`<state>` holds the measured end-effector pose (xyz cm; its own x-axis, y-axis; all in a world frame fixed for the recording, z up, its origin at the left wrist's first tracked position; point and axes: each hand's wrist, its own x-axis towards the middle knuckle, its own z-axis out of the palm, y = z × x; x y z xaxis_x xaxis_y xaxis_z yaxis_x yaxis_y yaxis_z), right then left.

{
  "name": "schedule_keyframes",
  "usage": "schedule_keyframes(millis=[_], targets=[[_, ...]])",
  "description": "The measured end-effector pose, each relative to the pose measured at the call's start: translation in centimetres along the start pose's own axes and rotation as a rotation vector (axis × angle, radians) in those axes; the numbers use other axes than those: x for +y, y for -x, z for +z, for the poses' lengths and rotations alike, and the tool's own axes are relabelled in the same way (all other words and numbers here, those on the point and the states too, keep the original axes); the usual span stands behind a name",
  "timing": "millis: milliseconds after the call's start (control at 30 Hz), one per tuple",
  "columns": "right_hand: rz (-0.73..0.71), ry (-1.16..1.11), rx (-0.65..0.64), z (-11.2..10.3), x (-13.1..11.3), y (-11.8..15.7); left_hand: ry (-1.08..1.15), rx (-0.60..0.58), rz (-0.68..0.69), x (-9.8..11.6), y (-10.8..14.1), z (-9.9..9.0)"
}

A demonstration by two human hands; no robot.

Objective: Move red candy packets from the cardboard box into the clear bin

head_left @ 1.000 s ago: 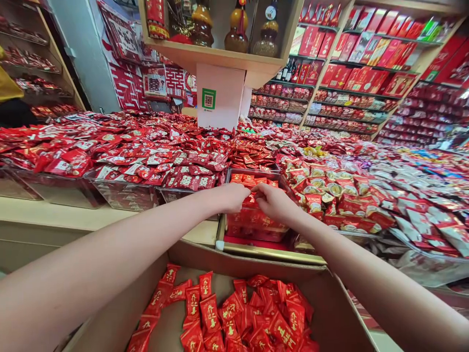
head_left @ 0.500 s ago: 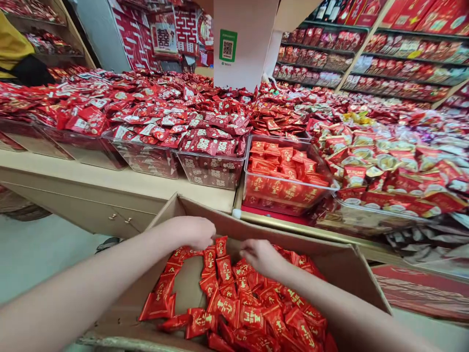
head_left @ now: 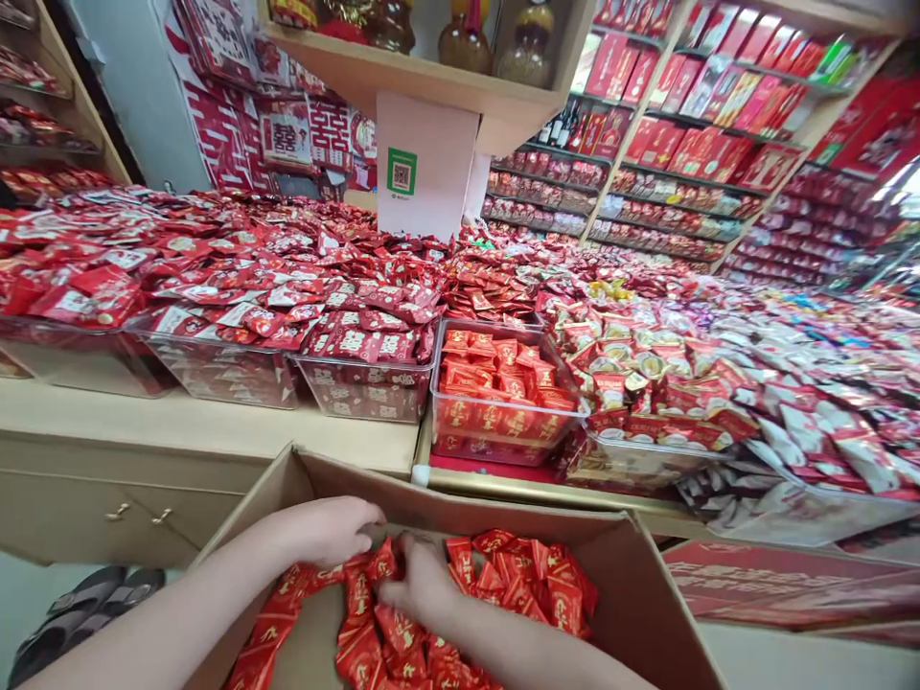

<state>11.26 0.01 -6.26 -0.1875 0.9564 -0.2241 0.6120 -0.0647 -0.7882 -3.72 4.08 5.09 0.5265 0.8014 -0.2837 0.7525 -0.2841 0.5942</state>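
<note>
Both hands are inside an open cardboard box (head_left: pixel 345 474), over a layer of red wrapped candies (head_left: pixel 514 580) with gold lettering. My left hand (head_left: pixel 334 529) is at the box's far left part, its fingers curled downward; what lies under the fingertips is hidden. Close beside it, my right hand (head_left: pixel 424 580) has its thumb and fingers closed around a small red wrapped candy (head_left: pixel 384 559). More candies extend below both hands and along the left side, some apparently joined end to end. Bare cardboard shows between the left row and the middle ones.
Beyond the box, a clear plastic bin (head_left: pixel 507 422) of similar red packets stands on the counter (head_left: pixel 345 441). Bins of maroon packets (head_left: pixel 366 345) and red-and-white packets (head_left: pixel 647 383) flank it. Dark shoes (head_left: pixel 86 613) are on the floor at left.
The view has tilted up and swung right. My right hand has moved left, close to my left hand, and closed on a candy. My left hand is lower over the candies.
</note>
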Motion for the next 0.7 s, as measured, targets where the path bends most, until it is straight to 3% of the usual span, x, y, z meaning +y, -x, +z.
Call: schedule_keyframes(millis=[67,133,200,300,467,600,700], targets=[[0.003,-0.367,-0.064,-1.9,-1.0,1.0,0.072,-0.123,0.045,1.0,0.4,-0.8],[0.037,-0.728,-0.188,-4.2,-2.3,2.2,0.298,-0.27,0.104,2.1,0.8,-1.3],[0.06,-0.967,-0.292,-6.3,-3.6,3.4,0.566,-0.336,0.129,3.1,0.9,-1.2],[0.082,-1.163,-0.387,-8.2,-4.6,4.5,0.751,-0.23,0.105,4.1,0.5,-0.2],[0.015,-1.269,-0.491,-8.3,-4.8,5.3,0.806,-0.079,0.13,5.2,-0.1,1.5],[-0.031,-1.341,-0.429,-8.7,-5.3,6.1,0.842,0.1,0.057,5.8,-0.4,1.9],[-0.045,-1.239,-0.287,-9.3,-5.4,6.1,0.864,0.193,-0.008,6.0,-0.6,1.9]])
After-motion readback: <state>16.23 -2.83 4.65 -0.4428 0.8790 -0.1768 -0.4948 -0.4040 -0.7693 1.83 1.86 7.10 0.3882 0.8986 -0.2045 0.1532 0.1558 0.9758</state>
